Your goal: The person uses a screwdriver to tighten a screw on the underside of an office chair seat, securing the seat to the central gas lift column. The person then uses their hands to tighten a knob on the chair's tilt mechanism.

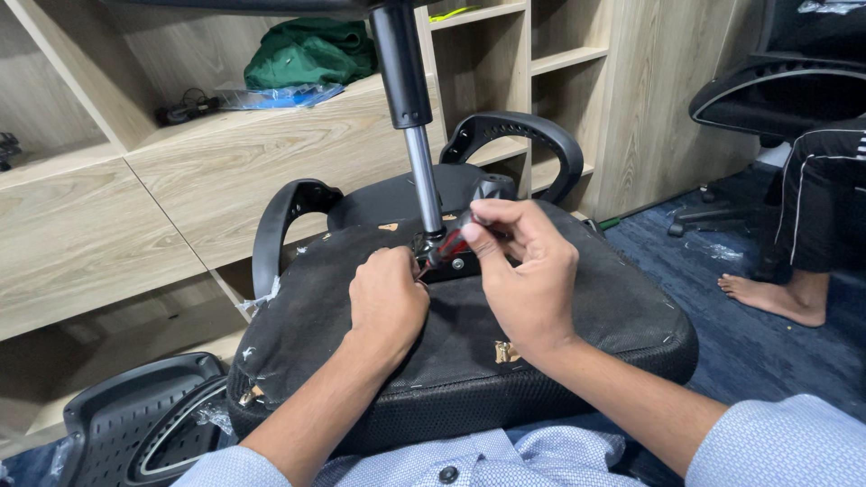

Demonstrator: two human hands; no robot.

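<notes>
Overturned office chair seat (559, 316), black, lying underside up on the person's lap, its fabric torn in spots along the edges. A gas-lift column (410, 108), black above and bare metal below, rises from the metal mounting plate (456, 263) at the centre of the underside. The right hand (528, 275) has its grip closed around a screwdriver (448, 245) with a red-and-black handle, thumb and fingertips pinching it, the tool angled down toward the base of the column beside the plate. The left hand (388, 298) rests on the seat just left of the plate, fingers curled inward at the column's foot; what its grip encloses cannot be told. Two curved black armrests (532, 135) project beyond the seat toward the wooden shelving (225, 171), which carries a green bundle of cloth (307, 54) and a blue plastic packet (275, 95). A perforated black backrest (135, 415) lies at lower left. At right, another person's bare foot (771, 298) rests on blue carpet (767, 352) near a second chair (776, 90).
</notes>
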